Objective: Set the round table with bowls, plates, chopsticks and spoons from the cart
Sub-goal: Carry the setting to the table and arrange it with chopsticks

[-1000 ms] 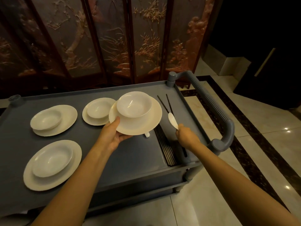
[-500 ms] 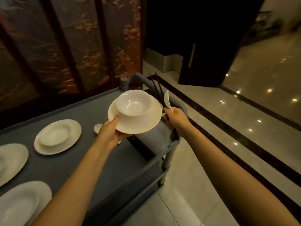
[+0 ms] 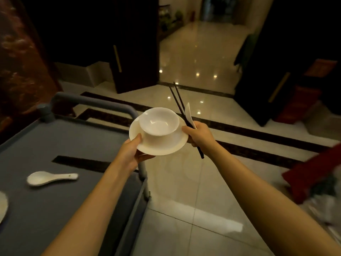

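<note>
**Two hands hold one place setting at the cart's right end**

Far left, a carved reddish screen [image 3: 16, 61] stands behind the grey cart [image 3: 73, 141]. At the near left edge of the view, a sliver of a white second plate [image 3: 2, 207] lies on the cart top. Right of it a white loose spoon [image 3: 49, 178] lies flat on the cart, its bowl to the left and its handle pointing right. Just beyond, a dark narrow strip [image 3: 83, 162] runs across the cart top; what it is cannot be told. The handle bar [image 3: 92, 102] arches over the cart's far right end.

The left hand [image 3: 131, 152] grasps the near left rim of the plate [image 3: 162, 146], thumb on top and fingers underneath. This white plate is in the air over the cart's right edge, partly above the floor. The bowl [image 3: 158, 122] sits upright in its middle.

The right hand [image 3: 200, 134] is clenched round the chopsticks [image 3: 178, 100] and the held spoon [image 3: 188, 112]. The dark chopsticks slant up to the far left, and their short ends poke out below the fist. The spoon's bowl stands just right of them. The thumb lies at the plate's right rim; whether it touches cannot be told.

Beyond, the polished floor [image 3: 184, 209] carries dark inlaid bands, and a dark door [image 3: 132, 52] has a brass handle. Near right, a blurred red shape [image 3: 313, 174] crosses the edge of the view
</note>
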Demonstrator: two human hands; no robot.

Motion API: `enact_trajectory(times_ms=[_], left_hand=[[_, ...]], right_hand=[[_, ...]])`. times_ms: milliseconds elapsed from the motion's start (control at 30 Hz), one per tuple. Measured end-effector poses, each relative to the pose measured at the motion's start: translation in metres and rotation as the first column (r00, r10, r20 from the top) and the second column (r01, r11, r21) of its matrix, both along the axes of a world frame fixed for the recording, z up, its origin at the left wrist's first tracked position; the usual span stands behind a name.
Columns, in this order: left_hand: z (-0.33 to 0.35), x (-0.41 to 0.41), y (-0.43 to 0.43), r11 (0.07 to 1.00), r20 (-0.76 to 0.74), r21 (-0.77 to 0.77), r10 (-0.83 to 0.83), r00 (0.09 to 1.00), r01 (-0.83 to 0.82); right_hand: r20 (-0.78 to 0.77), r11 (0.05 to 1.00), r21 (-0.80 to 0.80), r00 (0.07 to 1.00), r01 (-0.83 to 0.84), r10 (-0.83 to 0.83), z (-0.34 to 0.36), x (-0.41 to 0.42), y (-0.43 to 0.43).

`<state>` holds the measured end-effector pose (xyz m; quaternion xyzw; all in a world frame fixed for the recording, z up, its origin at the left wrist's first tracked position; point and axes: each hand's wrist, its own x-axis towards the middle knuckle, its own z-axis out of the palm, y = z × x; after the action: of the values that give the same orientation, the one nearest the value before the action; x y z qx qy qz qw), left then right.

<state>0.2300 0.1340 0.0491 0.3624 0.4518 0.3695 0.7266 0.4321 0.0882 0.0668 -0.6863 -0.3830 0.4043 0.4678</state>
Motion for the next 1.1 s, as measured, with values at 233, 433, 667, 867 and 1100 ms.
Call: enact_trajectory(times_ms=[233,433,667,867,1100], left_hand=[[0.008,0.099,-0.044,0.962,-0.018,-0.007,-0.274,0.962,0.274],[0.013,0.182,-0.115,0.864,-0.043,0.004,-0.503,0.863,0.503],[0.021,0.263,-0.241,0.688,-0.035,-0.002,-0.725,0.688,0.725],[0.020,0.310,-0.350,0.499,-0.045,0.007,-0.866,0.499,0.867],[0.015,0.349,-0.473,0.265,-0.023,0.003,-0.964,0.265,0.964]], right_hand=[[0.072,0.963,-0.008,0.961,0.268,-0.267,0.006,0.079,-0.102],[0.026,0.865,0.016,0.865,0.502,-0.502,0.013,0.128,-0.219],[0.079,0.677,0.058,0.673,0.733,-0.736,0.011,0.164,-0.376],[0.054,0.500,0.103,0.497,0.860,-0.866,0.010,0.173,-0.505],[0.008,0.280,0.122,0.281,0.952,-0.960,0.007,0.164,-0.638]])
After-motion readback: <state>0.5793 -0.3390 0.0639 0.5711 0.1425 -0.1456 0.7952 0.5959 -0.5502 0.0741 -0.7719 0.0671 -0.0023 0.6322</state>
